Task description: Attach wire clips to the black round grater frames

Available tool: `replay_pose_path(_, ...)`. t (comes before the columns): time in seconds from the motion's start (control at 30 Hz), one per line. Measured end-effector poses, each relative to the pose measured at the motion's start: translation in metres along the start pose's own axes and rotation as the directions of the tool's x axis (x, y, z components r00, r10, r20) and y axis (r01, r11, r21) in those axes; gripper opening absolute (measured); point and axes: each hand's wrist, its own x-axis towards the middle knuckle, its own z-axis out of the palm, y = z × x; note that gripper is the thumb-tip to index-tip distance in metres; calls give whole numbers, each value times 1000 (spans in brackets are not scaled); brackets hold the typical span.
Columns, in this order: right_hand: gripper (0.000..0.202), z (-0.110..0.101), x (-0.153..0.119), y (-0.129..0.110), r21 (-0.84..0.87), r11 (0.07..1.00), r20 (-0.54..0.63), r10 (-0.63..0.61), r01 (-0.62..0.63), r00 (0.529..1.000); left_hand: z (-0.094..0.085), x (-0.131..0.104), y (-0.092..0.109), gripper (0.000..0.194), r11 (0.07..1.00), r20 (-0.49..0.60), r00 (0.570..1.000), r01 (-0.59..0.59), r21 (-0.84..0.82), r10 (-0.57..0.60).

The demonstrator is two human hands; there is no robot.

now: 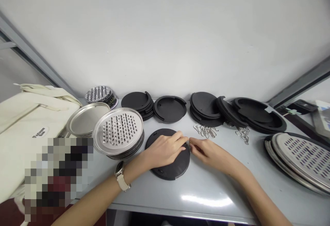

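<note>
A black round plastic disc [170, 171] with a notched rim and small holes lies on the grey tabletop before me. My left hand [165, 149] rests over it, closed, thumb and fingers pinched together near the disc's right edge. Against that same edge, my right hand [205, 149] is closed too, its fingertips nearly touching the left ones. Anything pinched between the fingertips is too small or hidden to make out. Behind my right hand lies a small heap of metal wire clips [205, 130]. A stack of round metal graters [120, 131] stands left of the disc.
More black round pieces [170, 109] line the wall side. Larger black rings [260, 114] and a second clip bunch [243, 133] lie at right, with large oval graters [306, 153] nearer. Metal plates [89, 119], small graters [99, 94] and a cream bag [31, 116] are at left.
</note>
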Motion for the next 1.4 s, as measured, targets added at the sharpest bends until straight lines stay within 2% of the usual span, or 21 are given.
replay_pose_path(0.6, 27, -2, 0, -6, 55, 998, 4, -12, 12, 1000, 1, 0, 0, 31, 1000, 0, 1000, 5, 16, -5)
replay_pose_path(1.17, 27, -2, 0, -6, 32, 999, -51, -21, 23, 998, 1, -1, -1, 30, 1000, 5, 1000, -8, 2, 8)
replay_pose_path(1.4, 29, -4, 0, -7, 36, 999, -38, -16, 17, 999, 2, -1, -1, 31, 1000, 5, 1000, -17, -10, 17)
